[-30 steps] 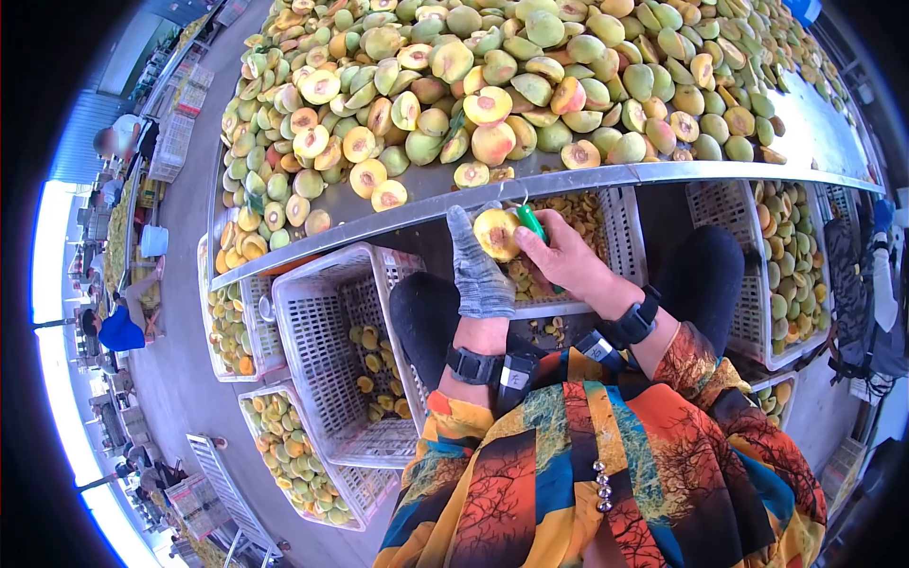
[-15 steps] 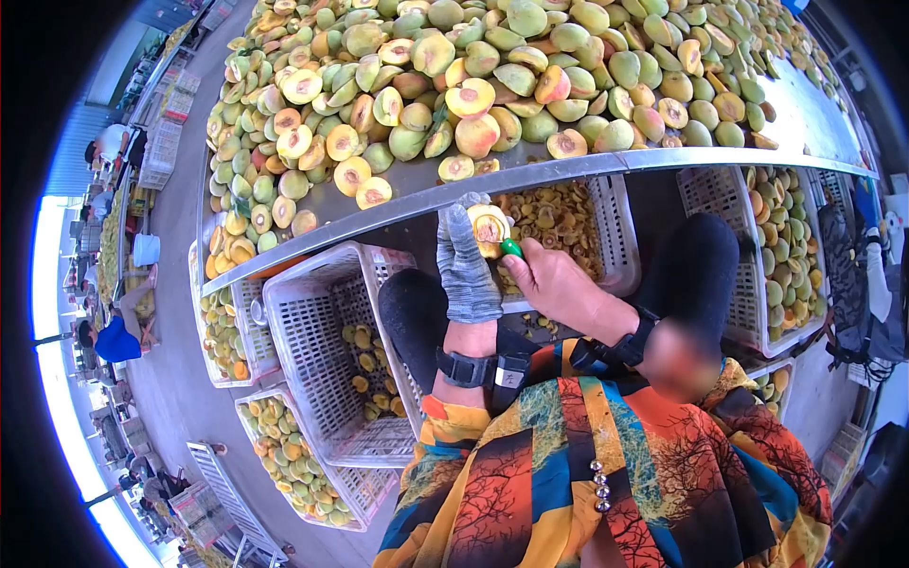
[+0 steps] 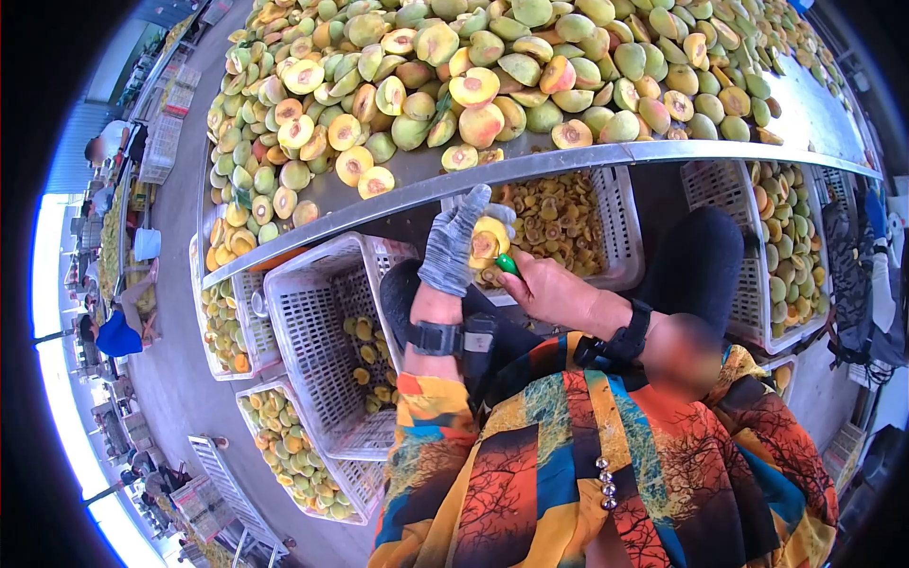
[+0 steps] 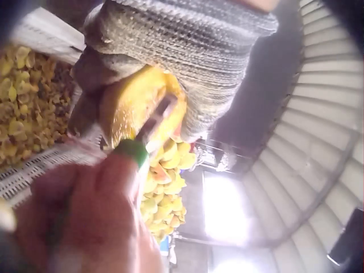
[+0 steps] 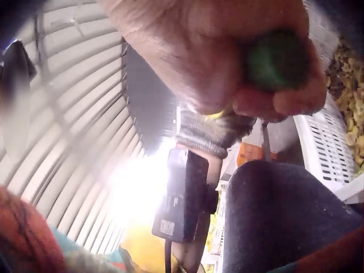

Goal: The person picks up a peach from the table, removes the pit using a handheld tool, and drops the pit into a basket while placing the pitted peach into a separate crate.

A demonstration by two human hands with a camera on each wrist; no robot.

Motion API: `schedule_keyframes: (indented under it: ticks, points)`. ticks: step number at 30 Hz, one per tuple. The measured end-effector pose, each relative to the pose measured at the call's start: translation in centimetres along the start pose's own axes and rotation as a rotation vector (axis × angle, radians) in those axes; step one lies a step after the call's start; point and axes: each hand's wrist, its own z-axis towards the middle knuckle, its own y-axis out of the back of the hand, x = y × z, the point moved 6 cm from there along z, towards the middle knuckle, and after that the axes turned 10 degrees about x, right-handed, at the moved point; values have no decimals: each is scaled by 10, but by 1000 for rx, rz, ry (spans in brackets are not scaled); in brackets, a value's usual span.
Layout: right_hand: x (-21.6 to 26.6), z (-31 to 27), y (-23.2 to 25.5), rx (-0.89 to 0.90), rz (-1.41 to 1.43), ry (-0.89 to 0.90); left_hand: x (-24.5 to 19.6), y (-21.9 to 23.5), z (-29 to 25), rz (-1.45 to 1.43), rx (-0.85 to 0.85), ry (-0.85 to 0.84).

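In a grey knitted glove, the left hand (image 3: 453, 244) grips a halved yellow fruit (image 3: 487, 240), cut face toward the other hand. The bare right hand (image 3: 559, 290) is curled round the green handle (image 3: 508, 265) of a small tool. In the left wrist view the tool's metal end (image 4: 154, 118) lies against the flesh of the fruit (image 4: 132, 103), just ahead of the green handle (image 4: 132, 150). The right wrist view shows the handle's butt (image 5: 278, 60) inside the right fist (image 5: 227, 62); the fruit is mostly hidden there.
A metal table edge (image 3: 606, 156) runs beyond the hands, with heaped fruit (image 3: 407, 76) on it. Below it stands a crate (image 3: 620, 227) of cut pieces. A white crate (image 3: 312, 284) with some fruit stands at left, and another full crate (image 3: 757, 237) at right.
The left hand has turned and its gloved fingers have curled further round the fruit. Over the last second, the right hand has moved left and lower, bringing the green tool to the fruit's near side.
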Motion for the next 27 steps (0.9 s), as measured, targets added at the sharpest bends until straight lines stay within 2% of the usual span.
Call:
schedule_keyframes:
  ticks: [1,2,4,5,6,8,9,10,12,13,14,15,16,17,18,19,20,22,23,24,26,27]
  points:
    - [-3,1,0,55,-25,9,7,9,0,79,-3,128]
    - [-6,0,4,54,-24,11,4,14,0,80,-3,128]
    - [1,-1,19,3,-82,103,5,11,-1,-92,185,228]
    - [-1,-3,31,-130,22,57,6,13,1,-110,251,254]
    - [-3,0,39,-170,27,27,7,12,2,-112,250,256]
    - [0,6,43,-264,41,156,13,8,5,-66,174,266]
    - [-3,10,40,-267,40,152,11,5,9,83,159,190]
    - [-3,14,35,-242,29,205,12,1,10,83,163,190]
    - [3,18,33,-216,17,263,5,-3,9,-143,89,99]
    - [-7,21,34,-190,384,82,5,-1,4,-236,89,131]
    - [-17,22,28,-158,749,-106,1,-7,-2,-206,58,-31]
    - [-18,26,23,-220,923,-89,2,-12,-5,-114,-56,-152]
    - [-14,27,19,-218,925,-88,0,-16,-9,-23,-170,-272]
    - [-12,25,12,-237,1109,-119,0,-22,-12,-22,-172,-272]
    - [-10,24,4,-254,1293,-151,1,-23,-17,-73,-285,-240]
    - [-6,25,-2,-236,1387,-173,3,-20,-22,-124,-400,-206]
    - [-7,25,-5,-230,1388,-177,6,-6,-25,-125,-407,-206]
    - [-8,27,-11,-196,1531,-198,10,-15,-18,-488,141,29]
    - [-8,26,-12,-200,1530,-219,19,-7,-17,-436,-69,-31]
    - [-6,25,-12,-199,1531,-216,22,-12,-13,-434,-68,-32]
    - [-5,20,-10,-172,1173,-307,19,5,-12,-335,-432,-171]
    - [2,15,-3,-119,965,-275,8,13,-10,-182,-490,-310]
